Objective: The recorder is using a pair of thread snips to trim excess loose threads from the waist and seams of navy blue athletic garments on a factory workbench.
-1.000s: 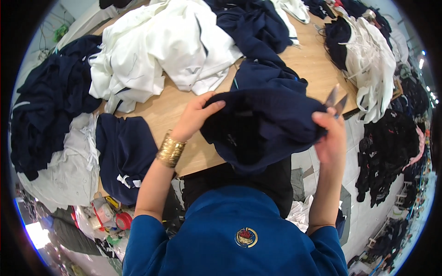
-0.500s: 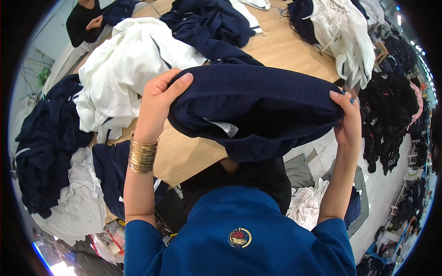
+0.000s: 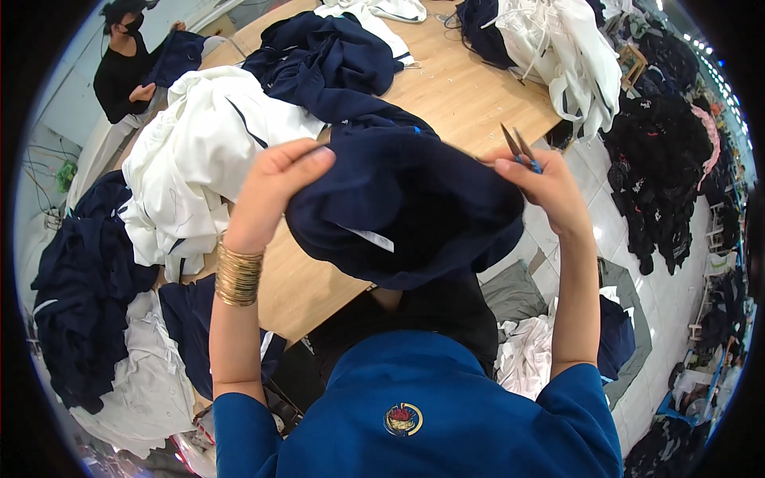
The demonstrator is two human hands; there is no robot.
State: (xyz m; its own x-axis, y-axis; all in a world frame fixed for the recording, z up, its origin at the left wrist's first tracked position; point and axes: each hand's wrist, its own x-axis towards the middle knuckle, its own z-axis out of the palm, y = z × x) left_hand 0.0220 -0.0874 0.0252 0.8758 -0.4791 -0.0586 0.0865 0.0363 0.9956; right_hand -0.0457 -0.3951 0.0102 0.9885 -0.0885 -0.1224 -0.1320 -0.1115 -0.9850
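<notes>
A navy garment with a wide band hangs in front of me, its round opening turned toward me and a small white label inside. My left hand grips the band's left edge between thumb and fingers. My right hand pinches the far right edge and also holds small pointed scissors with blue handles. The blades point up and away from the cloth, slightly apart. Some of the right hand's fingers are hidden.
A wooden table lies beyond the garment. White clothes are heaped at left, navy clothes behind. Another white pile sits far right. Black clothes lie beyond the table's right side. A co-worker holds navy cloth at upper left.
My right hand has moved left, narrowing the garment's opening. The scissors blades now show above that hand. My view has shifted, bringing more of the co-worker into sight.
</notes>
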